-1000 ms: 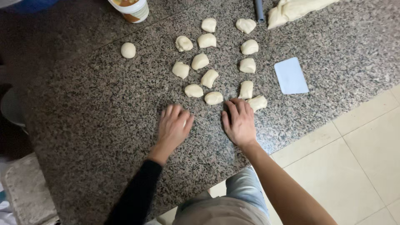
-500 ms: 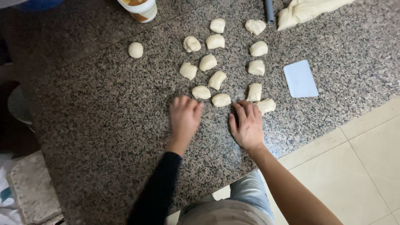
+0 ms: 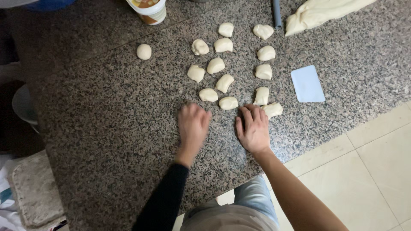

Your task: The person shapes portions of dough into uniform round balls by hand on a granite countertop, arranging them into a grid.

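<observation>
Several pale raw dough pieces (image 3: 224, 83) lie in loose rows on a speckled granite counter (image 3: 107, 128). My left hand (image 3: 192, 126), in a black sleeve, rests palm down just below the nearest pieces. It is motion-blurred, with loosely bent fingers and nothing visible in it. My right hand (image 3: 253, 128) lies flat on the counter, and its fingertips are close to a dough piece (image 3: 272, 109) at the near right of the group. One round dough ball (image 3: 144, 51) sits apart at the far left.
A white plastic scraper (image 3: 307, 84) lies right of the pieces. A large lump of dough (image 3: 325, 13) and a grey rod (image 3: 277, 13) are at the far right. A tub (image 3: 147, 9) stands at the back. The counter edge runs diagonally, with tiled floor (image 3: 376, 171) beyond it.
My left hand has crept slightly up toward the dough pieces and its fingers have bent. My right hand stays flat in place. The dough pieces have not moved.
</observation>
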